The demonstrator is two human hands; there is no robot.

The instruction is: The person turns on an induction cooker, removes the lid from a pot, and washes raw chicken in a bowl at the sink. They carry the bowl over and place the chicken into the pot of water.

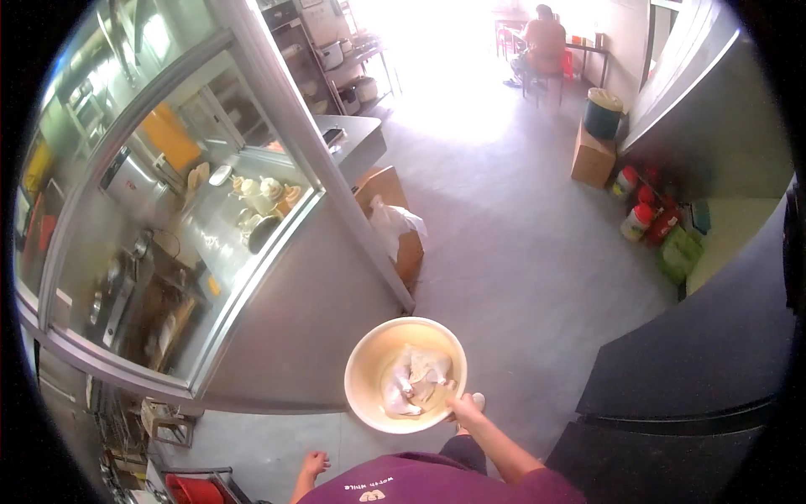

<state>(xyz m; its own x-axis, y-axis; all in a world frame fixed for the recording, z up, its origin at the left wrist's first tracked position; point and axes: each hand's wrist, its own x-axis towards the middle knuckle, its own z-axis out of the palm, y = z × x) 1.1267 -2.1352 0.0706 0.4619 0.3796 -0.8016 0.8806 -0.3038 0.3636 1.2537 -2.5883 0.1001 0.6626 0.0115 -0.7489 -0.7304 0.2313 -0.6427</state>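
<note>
A round cream-coloured bowl [361, 378] is in front of me at the lower middle, and pieces of raw, pale poultry [403, 391] lie in it. My right hand [464, 409] grips the bowl by its lower right rim. Down at the left, away from the bowl, my left hand [316, 462] hangs beside my body with its fingers curled; whether it holds anything is too small to make out.
A glass-and-metal partition [294, 252] stands at the left. Beyond it is a cardboard box [410, 260] with a white bag. A dark cabinet [688, 361] is at the right. Far back, a person [544, 42] sits at a table.
</note>
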